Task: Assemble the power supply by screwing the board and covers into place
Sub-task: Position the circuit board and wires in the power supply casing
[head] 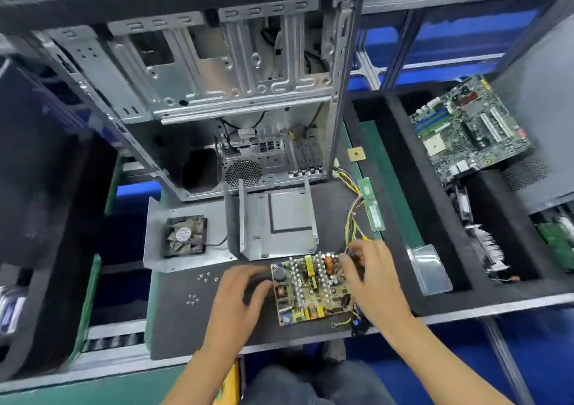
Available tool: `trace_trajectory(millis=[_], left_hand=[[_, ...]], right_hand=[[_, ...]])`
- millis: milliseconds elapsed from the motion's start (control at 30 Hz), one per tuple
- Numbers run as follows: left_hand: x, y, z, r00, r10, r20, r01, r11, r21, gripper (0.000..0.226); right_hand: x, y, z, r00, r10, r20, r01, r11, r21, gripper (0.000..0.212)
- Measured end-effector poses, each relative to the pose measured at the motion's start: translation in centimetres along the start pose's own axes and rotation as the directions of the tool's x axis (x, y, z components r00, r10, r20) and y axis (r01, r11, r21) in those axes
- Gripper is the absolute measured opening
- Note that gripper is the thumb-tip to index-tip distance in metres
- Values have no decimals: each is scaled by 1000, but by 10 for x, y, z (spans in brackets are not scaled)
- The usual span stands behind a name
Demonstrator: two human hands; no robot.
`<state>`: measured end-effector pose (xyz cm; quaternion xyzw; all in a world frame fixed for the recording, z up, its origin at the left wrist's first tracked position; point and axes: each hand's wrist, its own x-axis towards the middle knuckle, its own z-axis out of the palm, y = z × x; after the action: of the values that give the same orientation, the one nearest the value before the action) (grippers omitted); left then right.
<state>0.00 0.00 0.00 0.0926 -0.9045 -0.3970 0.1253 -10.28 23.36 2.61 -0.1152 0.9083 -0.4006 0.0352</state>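
1. We found the board (310,289) lying flat on the dark mat (180,320), near the front edge of the bench, with both of our hands at it.
2. Our left hand (239,299) rested at the board's left edge, fingers curled toward the big black capacitor there; whether they actually pinched the edge we could not tell.
3. Our right hand (372,277) sat at the board's far right corner, fingers bent around the wire bundle (352,215) where it joins the board; it looked like a grip on the wires, though blur hid the fingertips.
4. The open metal cover (279,221) stood just beyond the board, directly away from us and slightly to the left, its floor facing up.
5. The fan cover (186,237) lay left of it, touching or nearly so.
6. We judged that the coming move was a short lift forward, away from us, with neither hand clearly nearer to the cover.
7. Loose screws (206,278) lay in two small clusters on the mat, nearer our left hand.
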Motion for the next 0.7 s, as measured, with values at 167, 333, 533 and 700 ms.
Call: trace_trajectory(millis=[167, 333, 533, 700], left_hand=[[-8, -10, -4, 992, -129, -8, 128, 991, -22, 25], [-3, -14, -12, 993, -116, -31, 116, 993, -17, 26], [3, -12, -21, 981, -162, -112, 155, 986, -67, 17], [18, -7, -31, 943, -282, -176, 260, 955, -140, 12]], right_hand=[[-13, -26, 19, 994, -14, 112, 27, 993, -116, 38], [-16, -37, 32, 983, 115, 143, -71, 958, -277, 37], [-12, -44, 29, 968, 151, 200, -34, 870, -493, 21], [-22, -51, -10, 979, 96, 178, -14, 910, -413, 21]])
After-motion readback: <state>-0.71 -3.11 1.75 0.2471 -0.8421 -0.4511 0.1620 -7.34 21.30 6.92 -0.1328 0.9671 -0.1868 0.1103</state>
